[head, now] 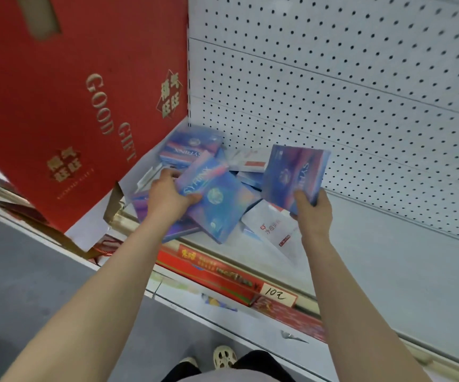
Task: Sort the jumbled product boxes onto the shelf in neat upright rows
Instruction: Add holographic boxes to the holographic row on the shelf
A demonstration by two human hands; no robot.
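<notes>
A jumble of flat blue-purple product boxes and white boxes lies on the left part of the white shelf. My left hand grips one blue box, tilted over the pile. Held up to the right of the pile, near the pegboard, a second blue box stands almost upright in my right hand. More boxes lie partly hidden under these two.
A large red gift carton marked GOOD GIFT leans at the shelf's left end. A white pegboard forms the back wall. The shelf's front edge carries a red price strip. The grey floor and my shoe are below.
</notes>
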